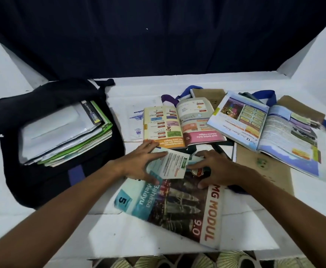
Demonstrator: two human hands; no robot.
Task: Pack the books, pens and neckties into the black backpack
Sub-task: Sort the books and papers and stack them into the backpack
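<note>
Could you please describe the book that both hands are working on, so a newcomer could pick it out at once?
Start at the black backpack on the left, then look right to the table's near edge. The closed workbook lies under both hands, left hand and right hand; unlike the open books behind, its cover shows towers and "Bahasa Melayu".
</note>
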